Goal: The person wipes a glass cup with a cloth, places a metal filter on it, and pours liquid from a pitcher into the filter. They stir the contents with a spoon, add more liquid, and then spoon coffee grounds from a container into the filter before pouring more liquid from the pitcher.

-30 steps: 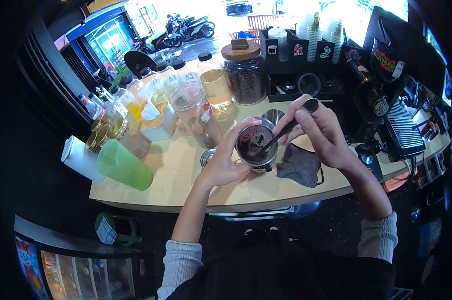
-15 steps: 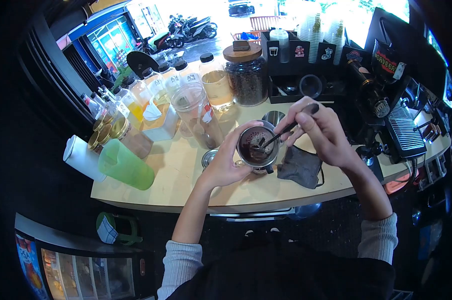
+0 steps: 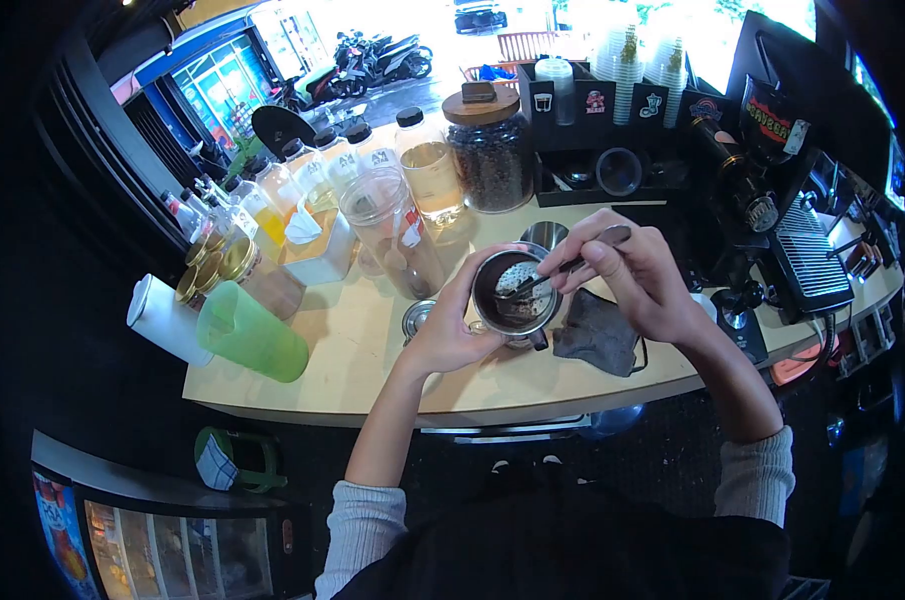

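My left hand [image 3: 451, 328] is wrapped round a metal cup [image 3: 518, 312], tilted so that I see into it. Dark brown residue coats the cup's inner wall, and a paler speckled patch shows inside. Between the fingers and thumb of my right hand [image 3: 641, 278] is a spoon [image 3: 529, 287], its lower end inside the cup. A dark grey cloth [image 3: 595, 335] lies on the counter just below my right hand. Beside my left hand sits a small round metal lid [image 3: 417, 318]. Another metal container [image 3: 545, 235] stands behind the cup, partly hidden.
On the wooden counter [image 3: 373, 385] stand a tall clear jar [image 3: 398, 240], a jar of coffee beans [image 3: 490, 160], a tissue box [image 3: 318, 255], a green pitcher [image 3: 253, 330] and several bottles. An espresso machine [image 3: 813, 255] is at the right, with a black cup organiser [image 3: 613, 140] behind.
The spoon has shifted inside the cup, and my right hand has turned slightly and lowered. More of the pale speckled patch shows. My left hand keeps its hold on the cup.
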The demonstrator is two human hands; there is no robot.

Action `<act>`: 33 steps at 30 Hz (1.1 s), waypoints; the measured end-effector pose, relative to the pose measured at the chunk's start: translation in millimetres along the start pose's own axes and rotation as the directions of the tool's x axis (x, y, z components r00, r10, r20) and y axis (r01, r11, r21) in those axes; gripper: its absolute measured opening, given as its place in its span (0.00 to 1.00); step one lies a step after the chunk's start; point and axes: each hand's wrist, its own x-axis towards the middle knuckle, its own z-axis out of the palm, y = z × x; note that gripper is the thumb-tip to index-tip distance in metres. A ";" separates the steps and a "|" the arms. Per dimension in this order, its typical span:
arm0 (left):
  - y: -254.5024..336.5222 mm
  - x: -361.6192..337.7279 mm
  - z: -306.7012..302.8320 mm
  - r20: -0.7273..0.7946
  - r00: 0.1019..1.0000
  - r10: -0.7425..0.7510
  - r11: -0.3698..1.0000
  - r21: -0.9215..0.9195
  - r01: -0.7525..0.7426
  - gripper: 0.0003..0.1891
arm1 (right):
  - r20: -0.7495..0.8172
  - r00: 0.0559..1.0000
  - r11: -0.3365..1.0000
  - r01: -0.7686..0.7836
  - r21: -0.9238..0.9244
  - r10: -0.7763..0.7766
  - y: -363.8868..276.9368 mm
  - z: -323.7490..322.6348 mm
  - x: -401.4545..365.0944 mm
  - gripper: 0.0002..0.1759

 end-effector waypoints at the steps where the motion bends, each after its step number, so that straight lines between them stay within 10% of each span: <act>1: 2.6 0.0 0.1 -0.001 1.000 0.000 1.000 0.001 0.000 0.42 | 0.036 0.999 1.000 -0.009 -0.027 0.010 1.0 0.4 -1.2 0.11; 18: 8.4 1.4 -0.6 0.038 0.999 0.024 0.972 0.231 -0.032 0.42 | 0.094 0.949 0.953 -0.303 0.007 0.301 -3.7 -20.7 12.2 0.12; 33: 4.9 3.3 0.5 0.024 0.998 0.052 0.960 0.275 -0.057 0.43 | 0.050 0.967 0.968 -0.250 -0.034 0.252 4.5 -21.5 17.4 0.11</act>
